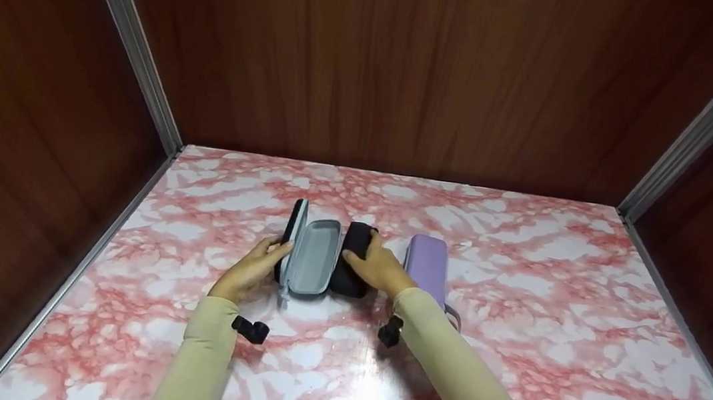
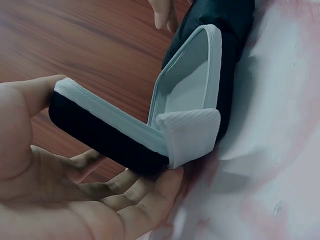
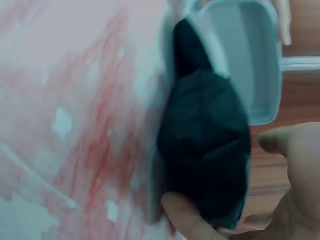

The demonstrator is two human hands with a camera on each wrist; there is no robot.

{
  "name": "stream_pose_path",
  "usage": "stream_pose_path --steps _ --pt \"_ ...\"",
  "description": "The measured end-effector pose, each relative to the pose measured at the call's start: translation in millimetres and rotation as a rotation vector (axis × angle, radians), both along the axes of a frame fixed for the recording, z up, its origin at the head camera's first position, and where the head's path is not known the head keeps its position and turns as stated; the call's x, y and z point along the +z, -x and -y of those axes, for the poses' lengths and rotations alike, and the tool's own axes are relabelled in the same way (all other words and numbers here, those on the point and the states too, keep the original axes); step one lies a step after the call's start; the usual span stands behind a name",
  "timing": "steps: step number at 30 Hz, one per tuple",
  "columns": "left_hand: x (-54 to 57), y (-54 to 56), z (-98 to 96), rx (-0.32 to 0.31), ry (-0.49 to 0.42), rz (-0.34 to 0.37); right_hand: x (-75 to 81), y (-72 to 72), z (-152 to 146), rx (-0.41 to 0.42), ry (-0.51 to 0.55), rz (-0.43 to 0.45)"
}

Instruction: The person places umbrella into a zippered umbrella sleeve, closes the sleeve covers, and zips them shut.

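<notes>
An unzipped hard case (image 1: 315, 259), black outside with a grey lining, lies on the table with its lid (image 1: 295, 220) standing up on the left. My left hand (image 1: 247, 271) holds that lid, thumb on one edge and fingers behind it. In the left wrist view, a pale fabric strip (image 2: 192, 137) joins the lid and base at the near end. Just right of the case, my right hand (image 1: 382, 269) grips a soft black fabric bundle (image 1: 349, 283) from above, thumb on its left side. The right wrist view shows the bundle (image 3: 207, 135) wrinkled and rounded.
A closed purple case (image 1: 427, 265) with a strap loop (image 1: 453, 317) lies right of my right hand. The table (image 1: 533, 354) has a red and white marbled surface. Dark wood-grain panels (image 1: 371, 67) stand at the back and both sides.
</notes>
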State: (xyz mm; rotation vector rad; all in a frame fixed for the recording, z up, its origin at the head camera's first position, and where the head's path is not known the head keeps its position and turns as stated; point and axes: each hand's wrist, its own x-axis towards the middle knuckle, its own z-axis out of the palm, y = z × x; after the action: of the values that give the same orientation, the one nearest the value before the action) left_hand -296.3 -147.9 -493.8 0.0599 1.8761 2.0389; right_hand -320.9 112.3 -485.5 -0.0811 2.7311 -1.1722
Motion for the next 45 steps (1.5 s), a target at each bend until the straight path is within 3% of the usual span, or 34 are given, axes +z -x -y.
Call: stream_pose_path --steps 7,15,21,28,39,45 --pt "0.1 0.3 -1.2 0.007 0.027 0.000 -4.7 5.5 0 -0.051 0.056 -0.009" --pt "0.3 2.5 -3.1 -0.009 0.020 -0.014 -8.7 6.1 -2 -0.039 0.093 -0.012" --pt "0.7 1.3 -6.3 0.002 -0.013 0.003 -8.0 6.4 -6 -0.046 0.213 -0.003" --pt "-1.1 0.5 -5.8 0.015 -0.010 0.020 4.6 6.0 -5 -0.067 0.335 -0.046" --pt "1.4 -0.5 -4.0 0.014 -0.011 0.022 6.4 5.4 11 -0.020 0.303 -0.103" --pt "3.2 -1.5 -4.7 0.023 -0.027 0.063 5.7 5.6 25 0.003 0.261 -0.114"
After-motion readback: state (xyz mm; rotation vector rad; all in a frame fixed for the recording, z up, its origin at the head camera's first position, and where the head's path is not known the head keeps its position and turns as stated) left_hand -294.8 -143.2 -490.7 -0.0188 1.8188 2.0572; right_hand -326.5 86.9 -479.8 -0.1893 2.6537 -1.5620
